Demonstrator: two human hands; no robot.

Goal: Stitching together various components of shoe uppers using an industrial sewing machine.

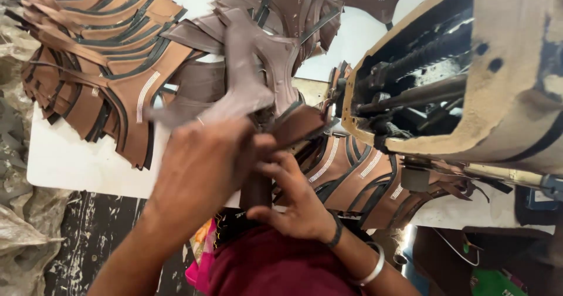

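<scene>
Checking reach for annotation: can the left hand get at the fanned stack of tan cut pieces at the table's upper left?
Probably yes. The left hand is already over the table, and the tan stack lies open just beyond it. But the hand already grips a brown piece.

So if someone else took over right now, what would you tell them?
Left hand: grip shut on a brown cut piece, lifted and blurred.
Right hand: fingers on the dark brown strip in front of the sewing machine.
A fanned stack of tan pieces lies on the white table, upper left; more trimmed pieces lie under the machine.
Done and left: cannot tell.
</scene>
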